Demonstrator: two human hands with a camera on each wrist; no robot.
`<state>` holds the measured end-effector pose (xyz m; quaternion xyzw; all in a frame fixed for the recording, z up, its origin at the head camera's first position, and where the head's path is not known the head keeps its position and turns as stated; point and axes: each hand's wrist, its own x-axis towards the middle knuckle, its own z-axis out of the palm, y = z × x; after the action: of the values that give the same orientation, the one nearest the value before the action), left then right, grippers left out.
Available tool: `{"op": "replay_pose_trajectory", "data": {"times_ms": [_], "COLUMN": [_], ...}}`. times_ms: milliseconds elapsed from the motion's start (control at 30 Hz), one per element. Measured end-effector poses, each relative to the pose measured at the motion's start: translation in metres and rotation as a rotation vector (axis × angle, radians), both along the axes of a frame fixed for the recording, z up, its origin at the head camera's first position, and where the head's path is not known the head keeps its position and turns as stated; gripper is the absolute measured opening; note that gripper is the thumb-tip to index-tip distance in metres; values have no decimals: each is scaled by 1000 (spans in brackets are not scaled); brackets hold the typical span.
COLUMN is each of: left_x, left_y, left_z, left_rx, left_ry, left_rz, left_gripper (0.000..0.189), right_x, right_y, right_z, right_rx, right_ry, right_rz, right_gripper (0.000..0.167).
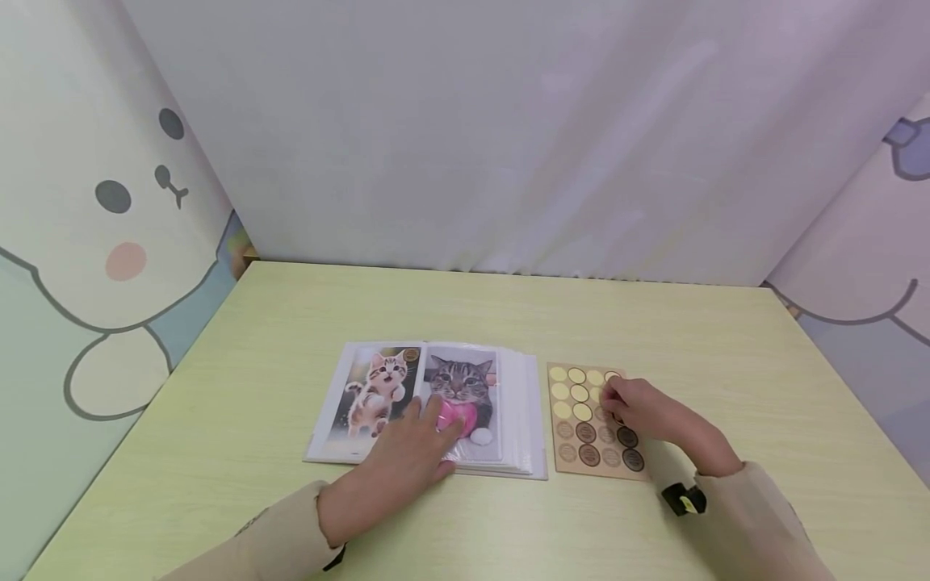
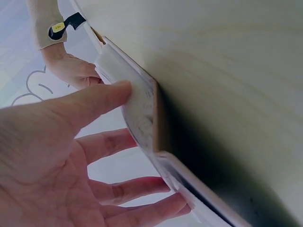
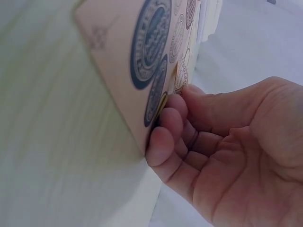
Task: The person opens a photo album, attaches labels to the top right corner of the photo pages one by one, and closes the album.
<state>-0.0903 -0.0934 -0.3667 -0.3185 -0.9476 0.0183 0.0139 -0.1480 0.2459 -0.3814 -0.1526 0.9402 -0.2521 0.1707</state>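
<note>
An open photo album [image 1: 517,415] lies on the table with cat pictures on both pages. The left-page kitten photo [image 1: 361,403] has a small round brown sticker [image 1: 411,355] in its top right corner. My left hand [image 1: 408,453] rests spread over the lower middle of the album, fingers extended across the pages. To the album's right is a brown sheet [image 1: 576,442] with rows of round stickers, its upper rows showing several bare yellow circles. My right hand [image 1: 650,410] bends over the sheet's right side, thumb and forefinger pinching a round sticker [image 3: 181,78] at its edge.
The pale wooden table [image 1: 465,311] extends behind and to both sides of the album. A light curtain [image 1: 450,145] hangs along its back edge, with cartoon-printed panels [image 1: 109,242] at the sides. Dark straps show at both sleeve cuffs.
</note>
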Motion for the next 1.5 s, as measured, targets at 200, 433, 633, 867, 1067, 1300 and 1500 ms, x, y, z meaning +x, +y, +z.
{"op": "replay_pose_trajectory", "data": {"times_ms": [200,433,633,867,1067,1300,1500], "left_x": [0,0,-1,-1,-1,-1,0], "left_y": [0,0,0,0,1,1,1], "left_z": [0,0,0,-2,-1,0,0], "left_rx": [7,2,-6,-1,3,-9,-13], "left_ry": [-12,-38,-49,-37,14,-20,-20], "left_rz": [0,14,22,19,-1,13,14], "left_gripper": [49,51,51,51,50,51,51], "right_x": [-1,-1,-2,-5,-10,-27,-46], "right_y": [0,1,4,6,0,-30,-70], "right_z": [-2,-2,0,3,13,26,27], "right_rx": [14,-4,-31,-60,-49,-73,-123], "right_ry": [2,6,-34,-113,-105,-32,54], "right_rz": [-2,7,18,33,38,98,157], "right_gripper": [10,11,8,8,7,6,5]}}
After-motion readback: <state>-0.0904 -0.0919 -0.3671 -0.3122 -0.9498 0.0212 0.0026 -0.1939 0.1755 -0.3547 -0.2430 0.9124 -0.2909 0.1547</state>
